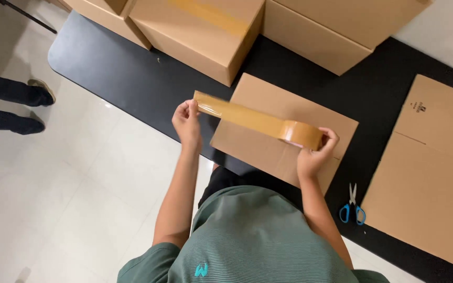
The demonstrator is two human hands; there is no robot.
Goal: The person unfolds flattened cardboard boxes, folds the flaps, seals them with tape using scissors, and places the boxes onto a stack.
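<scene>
As seen from the head camera, your right hand is clamped around a brown tape roll, while your left hand pinches the pulled-out tape strip by its free end. Both hover over a flat cardboard box on the black table. Blue-handled scissors lie to the right.
</scene>
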